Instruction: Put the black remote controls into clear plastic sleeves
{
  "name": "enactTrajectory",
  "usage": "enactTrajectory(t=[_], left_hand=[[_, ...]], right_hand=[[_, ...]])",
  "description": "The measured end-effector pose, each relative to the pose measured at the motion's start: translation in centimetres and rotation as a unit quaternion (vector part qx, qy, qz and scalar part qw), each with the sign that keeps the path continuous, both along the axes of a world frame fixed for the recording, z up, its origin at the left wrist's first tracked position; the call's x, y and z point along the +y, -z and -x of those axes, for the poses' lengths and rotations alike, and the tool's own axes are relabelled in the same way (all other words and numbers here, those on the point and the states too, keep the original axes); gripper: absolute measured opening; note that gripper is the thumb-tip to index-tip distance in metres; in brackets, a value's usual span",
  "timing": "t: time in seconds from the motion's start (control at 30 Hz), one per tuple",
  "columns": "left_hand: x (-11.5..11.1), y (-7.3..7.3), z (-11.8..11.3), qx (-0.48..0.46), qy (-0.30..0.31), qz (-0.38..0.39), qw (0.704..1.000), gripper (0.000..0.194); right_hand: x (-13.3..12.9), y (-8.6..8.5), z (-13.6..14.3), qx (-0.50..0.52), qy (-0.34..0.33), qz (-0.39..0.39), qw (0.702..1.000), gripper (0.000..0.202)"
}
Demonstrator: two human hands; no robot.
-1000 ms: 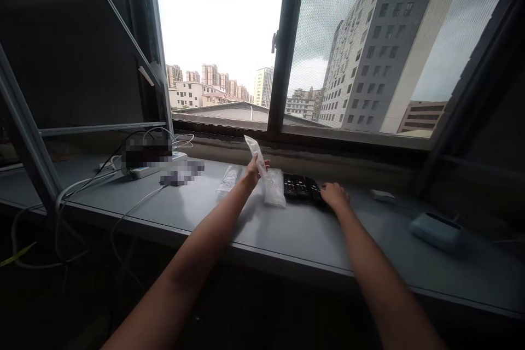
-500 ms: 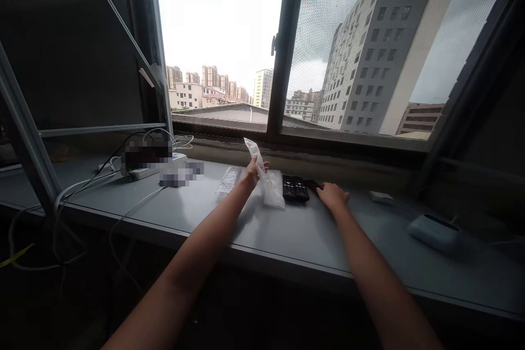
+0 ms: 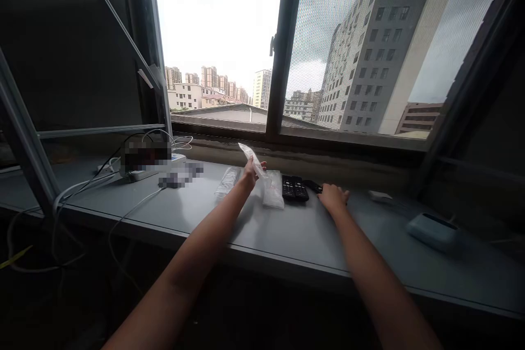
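Observation:
My left hand (image 3: pixel 251 169) grips a white translucent plastic bag (image 3: pixel 251 156), which it holds up at a slant above the table. Just below it, another white plastic bag (image 3: pixel 273 190) lies flat, and a clear plastic bag (image 3: pixel 227 181) rests to the left, partly behind my forearm. Two black remote controls (image 3: pixel 295 188) with rows of buttons lie side by side to the right of the bags. Over the table farther right, my right hand (image 3: pixel 333 197) is closed with its fingers curled down and mostly hidden. A slim black object (image 3: pixel 314 186) lies directly left of it.
On the right of the grey table (image 3: pixel 270 235) stand a pale blue box-like device (image 3: pixel 432 231) and a small white block (image 3: pixel 380 196). A power strip (image 3: pixel 178 161) with cables sits at the left, near a metal frame post (image 3: pixel 28 136). The window (image 3: pixel 274 93) rises behind.
The bag in my left hand has tilted farther left and dropped slightly. My right hand has barely moved; the black object beside it shows a slightly different angle.

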State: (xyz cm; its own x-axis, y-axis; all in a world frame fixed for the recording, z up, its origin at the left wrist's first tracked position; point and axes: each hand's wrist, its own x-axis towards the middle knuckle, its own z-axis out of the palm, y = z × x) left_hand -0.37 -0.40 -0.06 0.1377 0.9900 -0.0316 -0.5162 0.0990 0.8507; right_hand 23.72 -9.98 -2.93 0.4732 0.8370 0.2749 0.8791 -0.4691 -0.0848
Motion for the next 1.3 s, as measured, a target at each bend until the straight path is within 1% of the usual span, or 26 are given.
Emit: enactTrajectory(t=[0.13, 0.23, 0.33, 0.43, 0.5, 0.6, 0.67, 0.8, 0.9, 1.03, 1.13, 1.2, 1.3], left_hand=[[0.0, 0.0, 0.1, -0.014, -0.014, 0.003, 1.0, 0.054], [0.0, -0.1, 0.1, -0.021, -0.024, 0.005, 0.999, 0.055], [0.1, -0.1, 0.3, -0.035, -0.035, 0.008, 0.999, 0.057], [0.4, -0.2, 0.7, -0.054, -0.047, 0.01, 0.997, 0.059], [0.6, -0.2, 1.0, -0.066, -0.053, 0.01, 0.996, 0.058], [0.8, -0.1, 1.5, -0.076, -0.066, 0.018, 0.995, 0.058], [1.1, 0.1, 1.9, -0.075, -0.077, 0.024, 0.994, 0.057], [1.7, 0.6, 2.8, -0.078, -0.107, 0.048, 0.99, 0.056], [2.2, 0.9, 3.2, -0.081, -0.129, 0.064, 0.986, 0.054], [2.7, 1.0, 3.4, -0.086, -0.133, 0.066, 0.985, 0.05], [2.9, 1.1, 3.4, -0.097, -0.146, 0.063, 0.983, 0.049], [2.9, 1.0, 3.4, -0.106, -0.162, 0.067, 0.979, 0.048], [2.7, 0.9, 3.4, -0.126, -0.191, 0.069, 0.971, 0.045]], right_hand=[[0.0, 0.0, 0.0, 0.001, 0.002, -0.008, 1.0, 0.026], [-0.4, -0.3, 0.5, -0.015, -0.004, -0.034, 0.999, 0.027], [-0.9, -0.9, 1.2, -0.043, -0.025, -0.088, 0.995, 0.029], [-1.3, -1.6, 1.9, -0.054, -0.05, -0.164, 0.984, 0.034], [-1.3, -2.0, 2.4, -0.039, -0.069, -0.204, 0.976, 0.036], [-1.1, -2.3, 3.3, 0.017, -0.113, -0.232, 0.966, 0.034], [-1.0, -2.4, 4.2, 0.034, -0.162, -0.241, 0.956, 0.032], [-1.3, -2.1, 6.4, 0.011, -0.291, -0.24, 0.926, 0.03], [-1.8, -2.0, 7.6, 0.006, -0.347, -0.237, 0.907, 0.03], [-2.0, -2.1, 7.8, 0.007, -0.395, -0.236, 0.888, 0.031], [-1.8, -2.2, 7.6, 0.031, -0.403, -0.236, 0.884, 0.032], [-1.6, -2.3, 7.4, 0.061, -0.405, -0.24, 0.88, 0.033], [-1.5, -2.5, 7.2, 0.138, -0.429, -0.232, 0.862, 0.033]])
